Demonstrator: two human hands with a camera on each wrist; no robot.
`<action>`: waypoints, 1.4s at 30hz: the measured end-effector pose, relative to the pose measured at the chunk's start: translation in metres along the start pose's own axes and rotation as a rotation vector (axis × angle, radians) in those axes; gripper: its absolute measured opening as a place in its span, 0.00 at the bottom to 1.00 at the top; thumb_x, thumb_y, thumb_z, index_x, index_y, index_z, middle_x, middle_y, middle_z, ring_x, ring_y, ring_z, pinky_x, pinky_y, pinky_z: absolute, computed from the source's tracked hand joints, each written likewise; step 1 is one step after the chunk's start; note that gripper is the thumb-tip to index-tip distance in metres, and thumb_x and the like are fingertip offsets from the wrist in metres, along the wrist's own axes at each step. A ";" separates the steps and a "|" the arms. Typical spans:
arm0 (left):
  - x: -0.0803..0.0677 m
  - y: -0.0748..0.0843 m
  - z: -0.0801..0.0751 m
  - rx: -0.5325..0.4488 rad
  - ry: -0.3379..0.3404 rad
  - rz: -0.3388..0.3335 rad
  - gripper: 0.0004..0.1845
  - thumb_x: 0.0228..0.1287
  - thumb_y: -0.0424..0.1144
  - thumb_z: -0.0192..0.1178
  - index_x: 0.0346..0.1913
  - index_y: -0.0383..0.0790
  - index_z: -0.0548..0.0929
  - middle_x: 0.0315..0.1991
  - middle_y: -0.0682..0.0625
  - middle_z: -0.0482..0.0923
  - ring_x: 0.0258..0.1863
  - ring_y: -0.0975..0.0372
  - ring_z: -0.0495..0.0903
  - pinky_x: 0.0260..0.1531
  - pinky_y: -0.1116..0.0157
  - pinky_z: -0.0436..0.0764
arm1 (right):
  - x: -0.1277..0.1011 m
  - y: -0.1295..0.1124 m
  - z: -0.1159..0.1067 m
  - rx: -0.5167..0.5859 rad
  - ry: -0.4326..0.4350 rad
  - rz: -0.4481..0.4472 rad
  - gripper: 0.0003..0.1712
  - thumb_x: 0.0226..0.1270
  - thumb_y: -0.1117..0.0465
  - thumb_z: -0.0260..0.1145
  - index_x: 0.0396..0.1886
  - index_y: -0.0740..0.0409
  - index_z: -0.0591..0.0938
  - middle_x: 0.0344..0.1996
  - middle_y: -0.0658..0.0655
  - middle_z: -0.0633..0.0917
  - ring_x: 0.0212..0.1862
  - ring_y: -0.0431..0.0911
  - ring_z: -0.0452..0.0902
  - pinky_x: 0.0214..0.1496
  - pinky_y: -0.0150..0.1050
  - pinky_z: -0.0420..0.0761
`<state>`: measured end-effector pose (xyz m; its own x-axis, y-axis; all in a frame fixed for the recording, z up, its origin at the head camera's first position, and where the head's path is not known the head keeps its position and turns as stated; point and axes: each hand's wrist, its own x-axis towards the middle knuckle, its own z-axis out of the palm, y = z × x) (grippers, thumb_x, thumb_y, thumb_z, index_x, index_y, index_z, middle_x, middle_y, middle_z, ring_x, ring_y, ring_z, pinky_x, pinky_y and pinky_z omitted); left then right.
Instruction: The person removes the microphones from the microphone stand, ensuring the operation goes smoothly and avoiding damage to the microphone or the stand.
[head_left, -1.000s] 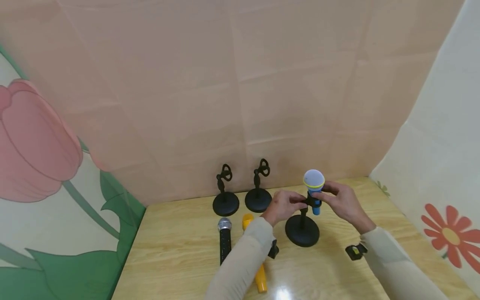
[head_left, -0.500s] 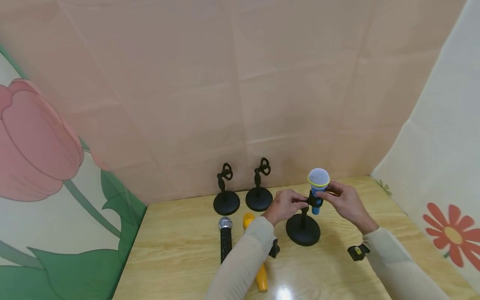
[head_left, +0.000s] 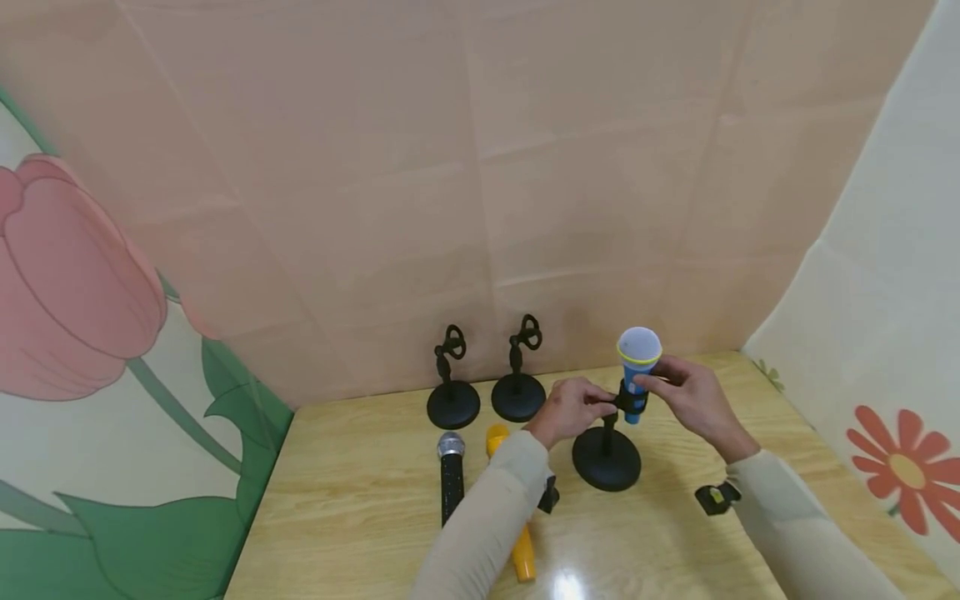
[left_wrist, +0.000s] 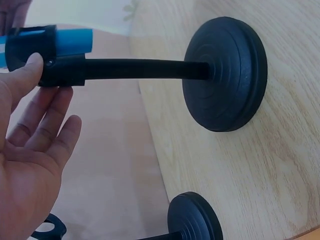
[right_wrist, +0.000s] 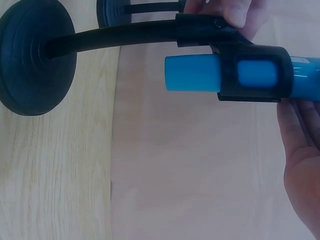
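Note:
A blue toy microphone (head_left: 639,354) with a pale head and yellow ring stands upright in the clip (right_wrist: 256,73) of a black microphone stand (head_left: 606,458). The lower end of its blue handle pokes out below the clip. My left hand (head_left: 566,411) pinches the stand's clip joint between thumb and fingers. From the other side my right hand (head_left: 693,402) holds the microphone's handle just under its head, thumb in front. In the left wrist view the thumb presses the black joint, and the stand's round base (left_wrist: 225,75) rests on the table.
Two more black microphone stands (head_left: 453,404) with bare ring clips stand at the back by the pink-beige backdrop (head_left: 360,208). A black microphone (head_left: 451,475) with a silver head and a yellow microphone (head_left: 523,554) lie on the wooden table (head_left: 337,492), partly under my left sleeve.
The microphone's head has shifted slightly right and stands straighter, a little higher in view. My right hand has moved slightly with it; the left keeps its pinch on the stand.

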<state>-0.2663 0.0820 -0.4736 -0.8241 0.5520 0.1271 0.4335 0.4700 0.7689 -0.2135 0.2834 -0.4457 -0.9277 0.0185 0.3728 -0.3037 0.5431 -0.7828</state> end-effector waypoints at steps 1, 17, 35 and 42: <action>0.000 0.000 0.000 -0.003 -0.001 -0.001 0.09 0.65 0.41 0.69 0.45 0.46 0.91 0.35 0.63 0.81 0.33 0.74 0.76 0.33 0.77 0.78 | 0.000 0.000 0.000 -0.001 -0.001 0.002 0.19 0.69 0.58 0.70 0.51 0.69 0.83 0.43 0.67 0.87 0.40 0.27 0.79 0.41 0.23 0.78; -0.001 0.002 0.000 -0.026 0.007 -0.027 0.08 0.64 0.41 0.69 0.43 0.47 0.92 0.34 0.63 0.81 0.32 0.73 0.75 0.31 0.75 0.78 | 0.003 -0.010 -0.004 -0.010 0.013 0.002 0.21 0.69 0.57 0.69 0.52 0.69 0.83 0.44 0.67 0.87 0.42 0.31 0.80 0.41 0.23 0.77; -0.003 0.000 0.000 -0.038 0.003 -0.017 0.09 0.65 0.43 0.68 0.46 0.48 0.91 0.33 0.64 0.79 0.32 0.72 0.75 0.32 0.75 0.78 | 0.006 -0.027 -0.013 -0.063 0.009 0.014 0.24 0.71 0.53 0.67 0.57 0.66 0.82 0.47 0.67 0.86 0.42 0.28 0.76 0.40 0.27 0.77; -0.003 -0.003 0.001 -0.040 0.009 -0.012 0.09 0.65 0.42 0.68 0.46 0.48 0.91 0.33 0.64 0.79 0.32 0.72 0.75 0.32 0.75 0.78 | 0.010 -0.034 -0.019 -0.081 0.011 0.001 0.23 0.71 0.53 0.67 0.56 0.67 0.82 0.47 0.68 0.86 0.41 0.26 0.76 0.40 0.24 0.76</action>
<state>-0.2651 0.0797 -0.4764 -0.8327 0.5398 0.1233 0.4086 0.4488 0.7947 -0.2081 0.2812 -0.4063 -0.9255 0.0280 0.3778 -0.2839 0.6088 -0.7408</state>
